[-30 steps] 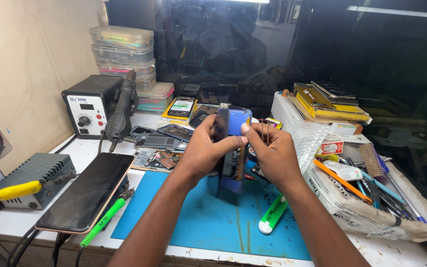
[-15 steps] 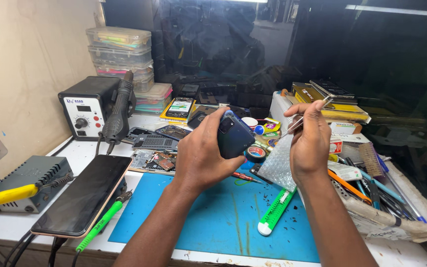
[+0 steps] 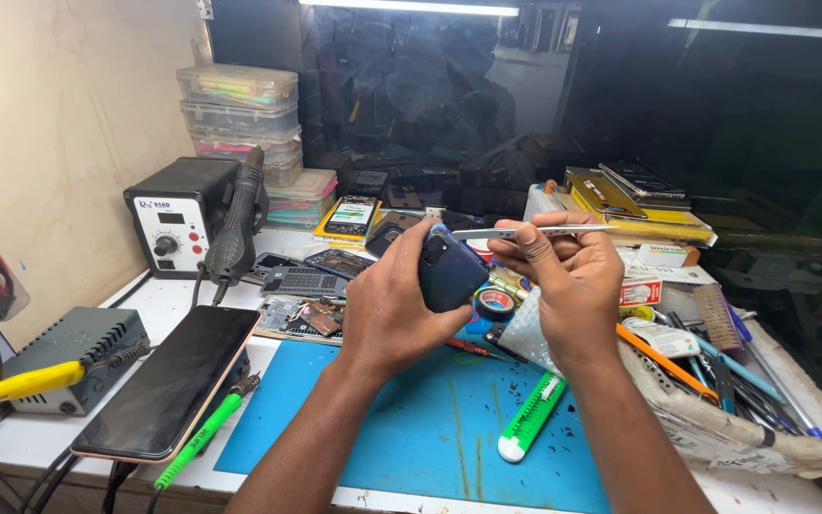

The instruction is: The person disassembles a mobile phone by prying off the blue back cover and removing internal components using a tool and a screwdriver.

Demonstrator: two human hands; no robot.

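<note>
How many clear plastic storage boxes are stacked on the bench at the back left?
4 clear boxes: three stacked in a tower against the wall behind the black hot-air station, and one flatter box just right of the tower's base. Others may be hidden in the dark clutter behind.

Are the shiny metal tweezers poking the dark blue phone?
Apart. The head view shows the metal tweezers in the right hand pointing left above the dark blue phone held by the left hand, with background between them.

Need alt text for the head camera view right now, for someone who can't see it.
Over a blue work mat, the left hand holds a dark blue phone while the right hand holds metal tweezers beside its top edge. A larger phone lies screen-up at left, amid repair tools.
</note>
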